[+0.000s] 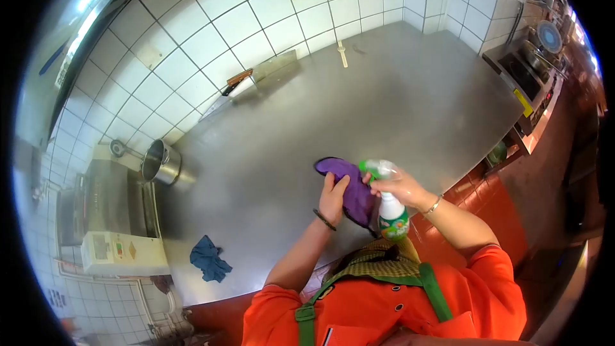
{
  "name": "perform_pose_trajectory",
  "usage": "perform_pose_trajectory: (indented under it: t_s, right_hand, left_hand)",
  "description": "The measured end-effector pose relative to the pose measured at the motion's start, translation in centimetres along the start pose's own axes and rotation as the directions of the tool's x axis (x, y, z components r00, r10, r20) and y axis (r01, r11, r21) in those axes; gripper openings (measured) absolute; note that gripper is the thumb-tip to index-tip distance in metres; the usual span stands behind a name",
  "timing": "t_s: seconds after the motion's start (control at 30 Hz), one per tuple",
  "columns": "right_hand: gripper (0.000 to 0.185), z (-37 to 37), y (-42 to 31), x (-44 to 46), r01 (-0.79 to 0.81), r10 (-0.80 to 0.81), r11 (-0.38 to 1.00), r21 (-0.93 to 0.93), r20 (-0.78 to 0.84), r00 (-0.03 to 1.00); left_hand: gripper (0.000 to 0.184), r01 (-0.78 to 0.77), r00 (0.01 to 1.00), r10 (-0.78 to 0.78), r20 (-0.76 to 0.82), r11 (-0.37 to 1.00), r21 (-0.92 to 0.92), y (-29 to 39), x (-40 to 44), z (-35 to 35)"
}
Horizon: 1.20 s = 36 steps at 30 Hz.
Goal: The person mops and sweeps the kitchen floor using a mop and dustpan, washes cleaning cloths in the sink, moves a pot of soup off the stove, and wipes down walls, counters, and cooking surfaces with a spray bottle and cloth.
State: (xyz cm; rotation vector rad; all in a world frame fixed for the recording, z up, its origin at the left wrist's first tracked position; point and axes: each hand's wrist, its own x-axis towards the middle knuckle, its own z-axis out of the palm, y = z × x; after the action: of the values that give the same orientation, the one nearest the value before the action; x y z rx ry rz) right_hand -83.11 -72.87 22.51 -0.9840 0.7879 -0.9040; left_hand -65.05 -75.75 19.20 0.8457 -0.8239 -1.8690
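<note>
Fabric (356, 197), purple and dark-edged, is gripped in your left hand (332, 200) at four o'clock from the view's centre; beside it, your right hand (400, 187) clasps a white plastic spray bottle (391, 207), its green label (393, 225) too small to read. Crumpled blue cloth (210, 260) lies at seven.

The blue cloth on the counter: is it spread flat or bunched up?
Bunched up: the blue cloth shows creases and a crumpled, uneven outline.
</note>
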Motion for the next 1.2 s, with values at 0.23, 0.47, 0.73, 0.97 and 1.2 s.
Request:
perform_pose_trajectory:
  t_s: [0.23, 0.47, 0.73, 0.97, 1.2]
  right_hand:
    - [0.055, -0.2, -1.3, 4.9, 0.078, -0.353, 0.561, -0.824, -0.152, 0.923]
    - [0.04, -11.2, -6.8, 14.0, 0.199, -0.018, 0.636, -0.745, 0.244, 0.97]
    - [0.041, -27.3, -2.9, 38.4, -0.108, -0.416, 0.368, -0.923, -0.267, 0.869]
    - [0.024, -31.7, -3.2, 45.9, -0.305, -0.418, 0.146, -0.941, -0.338, 0.843]
    - [0.015, -35.4, -3.2, 34.9, 0.022, -0.295, 0.132, -0.991, -0.018, 0.955]
  left_hand:
    - [0.051, -0.29, 0.935, 0.1, 0.341, 0.77, 0.569, -3.6, 5.4, -0.1]
    - [0.03, -0.066, 0.989, 0.059, -0.139, 0.997, -0.043, -2.1, 7.4, -0.5]
    - [0.05, -0.224, 0.87, 0.158, -0.467, 0.971, -0.089, -2.7, 7.0, 3.9]
    - [0.062, -0.274, 0.82, 0.232, -0.524, 0.962, -0.005, -1.6, 10.9, 6.6]
    - [0.062, -0.279, 0.834, 0.256, -0.488, 0.96, 0.026, -1.7, 11.0, 7.0]
